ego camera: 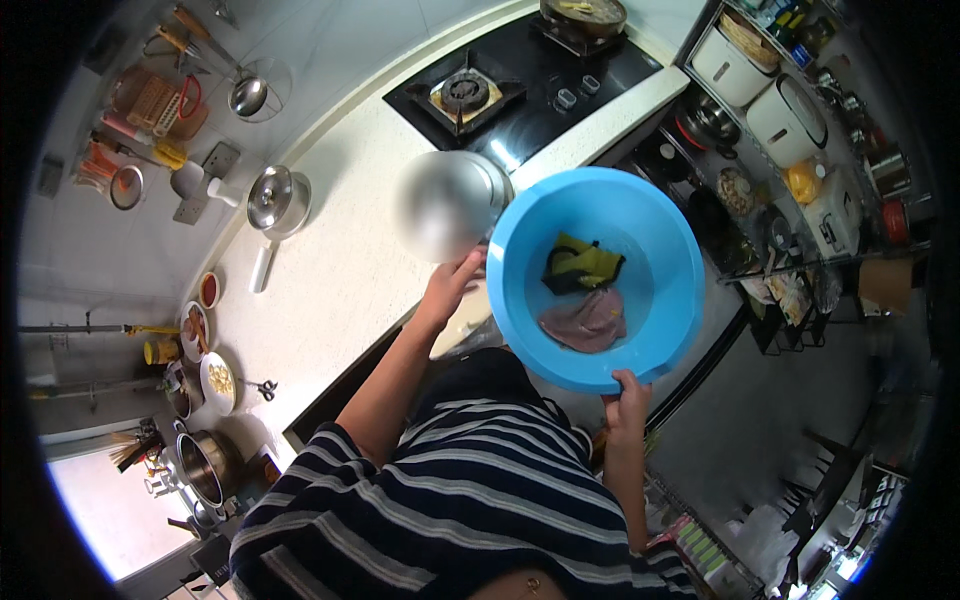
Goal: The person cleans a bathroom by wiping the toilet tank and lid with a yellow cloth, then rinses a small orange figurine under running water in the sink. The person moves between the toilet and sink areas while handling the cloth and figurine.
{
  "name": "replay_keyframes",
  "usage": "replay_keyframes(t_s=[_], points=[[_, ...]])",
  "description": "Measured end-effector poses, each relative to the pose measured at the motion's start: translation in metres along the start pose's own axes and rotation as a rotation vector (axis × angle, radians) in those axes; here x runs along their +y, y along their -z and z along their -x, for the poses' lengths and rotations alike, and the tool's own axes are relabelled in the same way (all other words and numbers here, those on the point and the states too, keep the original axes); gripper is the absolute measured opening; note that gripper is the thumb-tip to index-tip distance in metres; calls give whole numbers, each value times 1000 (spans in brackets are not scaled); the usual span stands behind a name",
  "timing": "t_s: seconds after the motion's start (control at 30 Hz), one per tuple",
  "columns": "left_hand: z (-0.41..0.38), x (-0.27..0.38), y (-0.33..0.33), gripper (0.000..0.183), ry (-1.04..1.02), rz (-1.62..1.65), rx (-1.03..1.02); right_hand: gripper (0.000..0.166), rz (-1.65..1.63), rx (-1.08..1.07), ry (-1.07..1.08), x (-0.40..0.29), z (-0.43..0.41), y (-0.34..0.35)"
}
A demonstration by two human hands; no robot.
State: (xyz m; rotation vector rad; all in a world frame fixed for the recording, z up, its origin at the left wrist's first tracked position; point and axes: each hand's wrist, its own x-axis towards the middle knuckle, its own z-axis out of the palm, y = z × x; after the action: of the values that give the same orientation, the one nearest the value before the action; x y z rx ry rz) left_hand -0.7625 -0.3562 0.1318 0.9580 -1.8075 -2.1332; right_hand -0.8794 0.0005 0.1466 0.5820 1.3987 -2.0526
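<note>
A blue plastic basin is in front of me, with a green and black cloth and a pinkish cloth lying at its bottom in what looks like shallow water. My right hand grips the basin's near rim, thumb on top. My left hand is by the basin's left side, its fingers partly hidden; whether it grips anything cannot be seen clearly. Just beyond it, a round metal vessel, partly blurred, stands on the counter beside the hob.
A black gas hob with a pan is set in the pale counter. A lidded steel pot, a plate of pale pieces and scissors lie leftward. Loaded shelves stand at right.
</note>
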Motion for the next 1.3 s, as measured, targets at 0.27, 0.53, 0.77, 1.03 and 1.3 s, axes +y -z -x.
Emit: replay_keyframes(t_s=[0.27,0.53,0.77,1.03,1.3], points=[[-122,21,23,54,-369,-925,682,48,36,23,18,-52,-47,-15],[-120,11,50,37,-293,-785,730,59,108,-34,-78,-86,-86,-61],[-83,8,96,36,-302,-866,973,58,282,-129,-93,-111,-133,-86],[-87,23,133,44,-162,-984,967,57,354,-182,-196,-114,-160,-99],[-110,60,45,55,-127,-578,562,52,319,-161,-113,-110,-182,-94]])
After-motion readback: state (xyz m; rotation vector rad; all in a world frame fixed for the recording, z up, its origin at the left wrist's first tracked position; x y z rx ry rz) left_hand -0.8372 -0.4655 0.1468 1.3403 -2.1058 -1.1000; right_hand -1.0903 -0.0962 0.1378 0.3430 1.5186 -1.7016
